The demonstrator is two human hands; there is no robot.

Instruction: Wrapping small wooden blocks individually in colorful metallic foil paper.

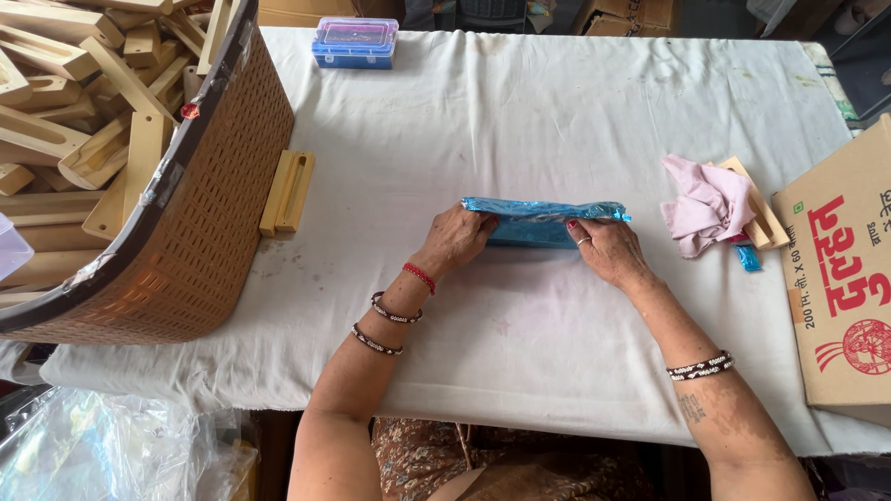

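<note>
Crinkly blue foil packet (pixel 543 221), flat, oblong

Both forearms are bare. Behind the left hand (pixel 455 239) fingers sit a red thread band and two dark beaded bangles. Behind the right hand (pixel 608 250) fingers, one beaded bangle; a ring and red-painted nails.

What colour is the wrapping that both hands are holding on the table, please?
Shiny blue wrapping, held by the left hand and right hand; head view.
</note>
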